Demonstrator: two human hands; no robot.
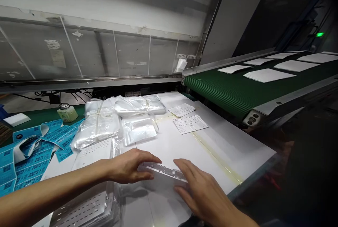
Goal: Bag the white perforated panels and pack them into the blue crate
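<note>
The thin, pale packet (166, 171) lies directly between my hands, above the white board (224, 146). Its visible long edge runs from left to right, dipping slightly toward the right. My left hand (128, 167) brackets one end, my right hand (203, 190) the other; neither is clearly nearer. Thumbs and fingers stand parted around it; firmness of pinch: cannot tell. The green conveyor belt (211, 89) stands well apart, ahead and right.

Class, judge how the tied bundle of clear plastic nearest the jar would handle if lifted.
The bundle would probably sag at its ends, since the tie gathers only its middle. Its glossy, wrinkled surface suggests it may feel slippery.
</note>
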